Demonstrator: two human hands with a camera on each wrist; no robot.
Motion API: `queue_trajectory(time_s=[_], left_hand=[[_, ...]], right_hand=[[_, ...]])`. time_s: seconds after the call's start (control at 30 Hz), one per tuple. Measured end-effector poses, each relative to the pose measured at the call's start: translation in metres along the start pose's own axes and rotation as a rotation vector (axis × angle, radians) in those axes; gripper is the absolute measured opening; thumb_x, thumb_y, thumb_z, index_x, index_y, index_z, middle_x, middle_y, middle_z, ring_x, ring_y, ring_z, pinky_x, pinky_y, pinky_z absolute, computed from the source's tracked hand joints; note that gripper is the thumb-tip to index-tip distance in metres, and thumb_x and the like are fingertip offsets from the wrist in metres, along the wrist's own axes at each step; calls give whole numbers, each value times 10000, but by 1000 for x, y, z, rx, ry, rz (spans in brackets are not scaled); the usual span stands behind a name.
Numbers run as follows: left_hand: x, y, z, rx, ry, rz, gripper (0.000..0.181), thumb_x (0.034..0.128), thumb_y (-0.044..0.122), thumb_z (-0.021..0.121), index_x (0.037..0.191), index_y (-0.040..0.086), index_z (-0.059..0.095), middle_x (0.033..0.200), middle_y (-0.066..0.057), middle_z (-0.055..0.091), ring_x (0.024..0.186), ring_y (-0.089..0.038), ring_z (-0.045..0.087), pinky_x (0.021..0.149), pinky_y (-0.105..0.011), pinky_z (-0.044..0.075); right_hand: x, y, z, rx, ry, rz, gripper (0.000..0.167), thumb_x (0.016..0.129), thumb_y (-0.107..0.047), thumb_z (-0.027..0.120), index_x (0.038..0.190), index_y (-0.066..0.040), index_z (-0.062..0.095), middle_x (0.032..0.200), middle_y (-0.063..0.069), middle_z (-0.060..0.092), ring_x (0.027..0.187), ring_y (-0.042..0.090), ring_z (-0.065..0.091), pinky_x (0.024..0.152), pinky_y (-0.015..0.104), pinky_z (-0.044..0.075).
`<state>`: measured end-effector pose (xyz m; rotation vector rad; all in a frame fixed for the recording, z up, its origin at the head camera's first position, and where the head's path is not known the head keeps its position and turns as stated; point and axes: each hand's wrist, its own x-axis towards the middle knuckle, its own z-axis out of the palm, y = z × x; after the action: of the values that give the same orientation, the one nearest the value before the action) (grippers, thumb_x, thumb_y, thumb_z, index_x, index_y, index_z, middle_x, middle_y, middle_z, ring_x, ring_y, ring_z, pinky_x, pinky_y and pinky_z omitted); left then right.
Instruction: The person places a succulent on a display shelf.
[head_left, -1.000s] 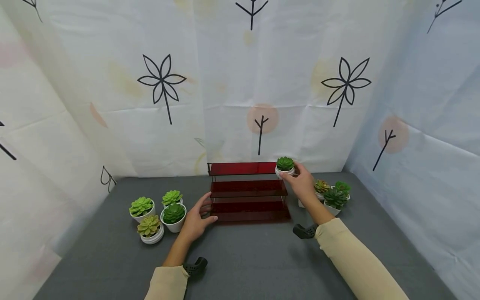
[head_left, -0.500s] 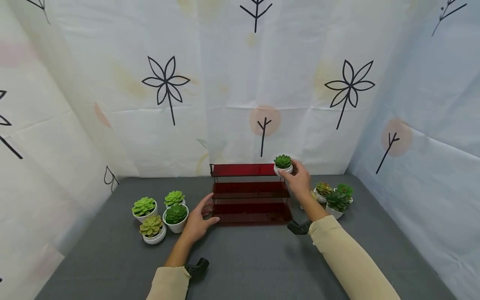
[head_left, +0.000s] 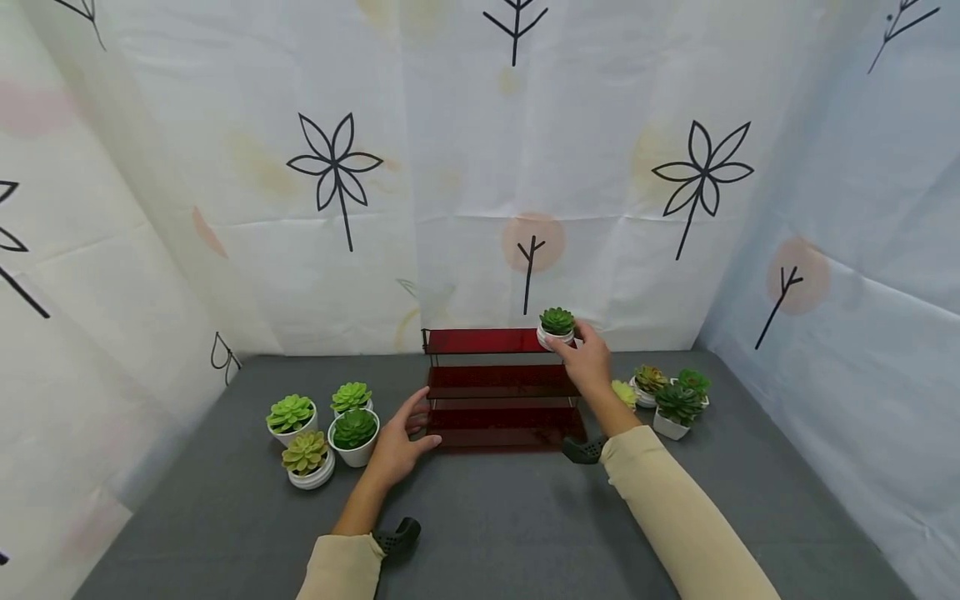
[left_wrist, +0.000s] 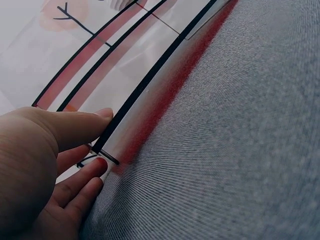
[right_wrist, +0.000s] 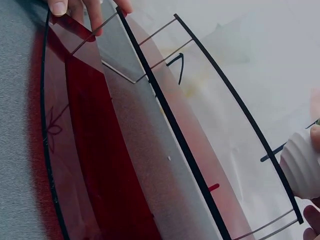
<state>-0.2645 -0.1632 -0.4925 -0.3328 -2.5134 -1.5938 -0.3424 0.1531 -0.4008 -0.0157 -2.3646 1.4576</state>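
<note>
A three-tier red translucent rack (head_left: 502, 380) with black edges stands on the grey table. My right hand (head_left: 589, 363) grips a white ribbed pot (head_left: 555, 336) with a green succulent (head_left: 557, 320) at the right end of the top tier. In the right wrist view the white pot (right_wrist: 302, 162) is beside the top tier's edge; its underside contact cannot be made out. My left hand (head_left: 397, 445) is at the rack's left end, fingers spread; in the left wrist view the thumb of that hand (left_wrist: 55, 150) touches the front black edge of the rack (left_wrist: 145, 87).
Several potted succulents stand left of the rack, among them a dark green one (head_left: 355, 429) near my left hand. Several more, including a dark green one (head_left: 678, 404), stand to the right, beyond my right forearm. A patterned cloth (head_left: 465, 167) hangs behind the table.
My right hand has moved slightly left along the top tier with the pot, uncovering a yellowish succulent beside the forearm. The left hand keeps its place at the rack. The head view has shifted slightly.
</note>
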Motion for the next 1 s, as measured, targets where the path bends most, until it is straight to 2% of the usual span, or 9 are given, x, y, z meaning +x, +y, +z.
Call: queue_trajectory(time_s=[0.1,0.27,0.5,0.73,1.0], left_hand=[[0,0,0,3,1,4,821,812,15,775,1504,216,382,1322,-133,556,1143,-307,581,983,-499,439],[1,0,0,6,0,1,820,812,13,775,1504,210,382,1318,-131,558,1142,-302,581,986,-490,438],[1,2,0,7,0,-5,823,809,3,773,1502,217,383,1318,-143,555,1148,-309,578,993,-486,433],[1,2,1,6,0,-9,826,807,-2,773,1502,217,384,1314,-126,557,1149,-301,578,998,-481,431],[1,0,1,6,-3,-2,829,806,1,775,1502,222,382,1318,-123,554,1152,-300,576,1000,-480,431]], right_hand=[[2,-2,2,-50,5,-10,589,884,-308,730,1363,-27,534,1284,203,569,1189,350,513,964,503,427],[3,-3,4,-70,6,-6,588,866,-335,747,1336,-39,554,1235,191,605,1134,336,548,929,491,448],[3,-10,10,-68,-36,-7,615,874,-340,740,1366,-40,523,1312,187,569,1203,331,518,967,486,436],[5,-16,19,-108,-78,-44,629,878,-327,739,1383,-25,516,1326,197,559,1225,340,502,978,488,434],[6,-20,27,-106,-112,-33,613,883,-335,732,1385,-52,520,1330,168,564,1217,322,506,968,483,435]])
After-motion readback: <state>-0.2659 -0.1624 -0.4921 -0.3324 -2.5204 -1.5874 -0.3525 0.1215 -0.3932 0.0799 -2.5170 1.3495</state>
